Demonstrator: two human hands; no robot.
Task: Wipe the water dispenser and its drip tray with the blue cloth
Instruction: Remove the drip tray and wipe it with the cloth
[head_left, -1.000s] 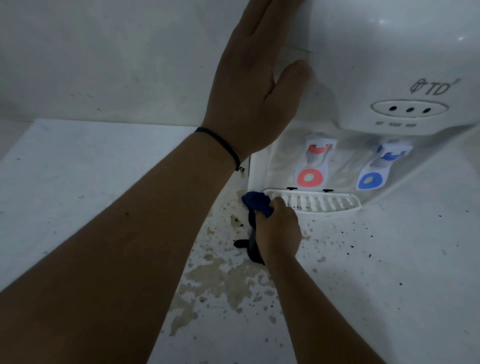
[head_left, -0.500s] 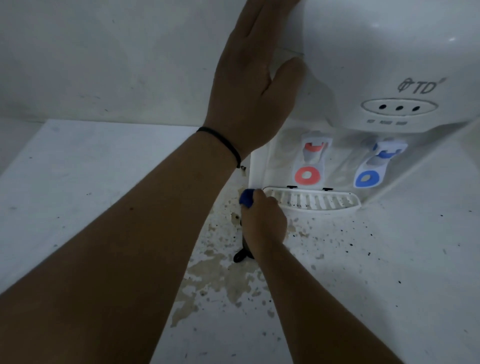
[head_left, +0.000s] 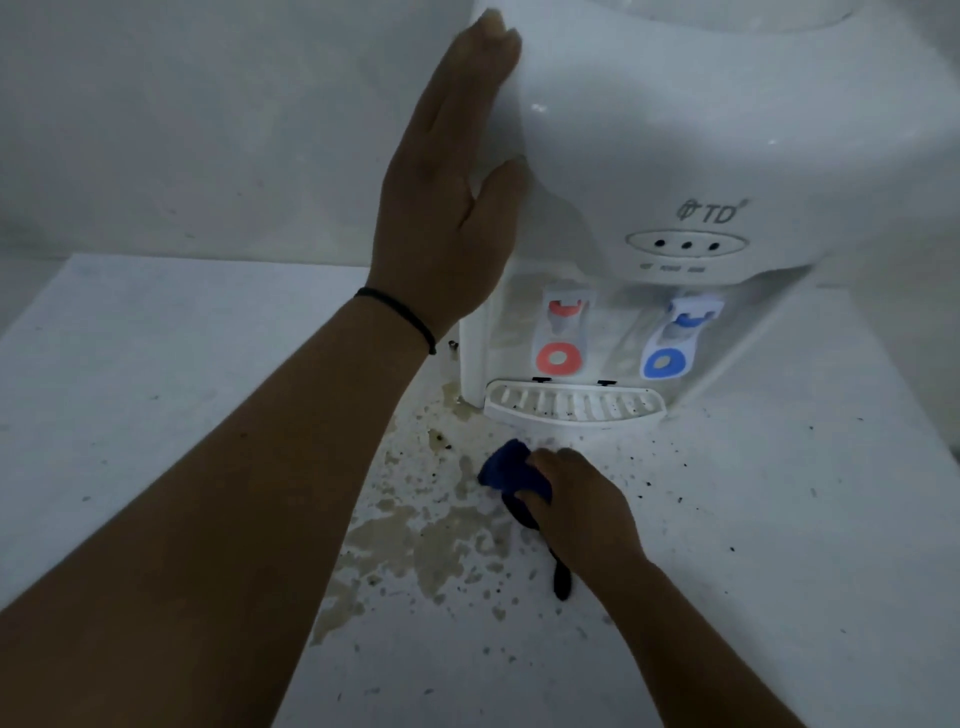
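A white water dispenser (head_left: 691, 145) stands on a white counter, with a red tap (head_left: 560, 332) and a blue tap (head_left: 675, 338) over its slotted drip tray (head_left: 574, 408). My left hand (head_left: 452, 208) lies flat with straight fingers against the dispenser's left side. My right hand (head_left: 576, 506) grips the bunched blue cloth (head_left: 506, 467) on the counter, a little in front of the tray's left end and apart from it. A dark strip of the cloth trails back under my wrist.
The white counter (head_left: 156, 389) carries a brownish stain patch (head_left: 415, 540) and scattered dark specks in front of the dispenser. A white wall (head_left: 208, 130) rises behind the counter.
My right hand has drawn the blue cloth back from the drip tray's left end toward me, onto the stained counter. The left hand stays pressed on the dispenser's side.
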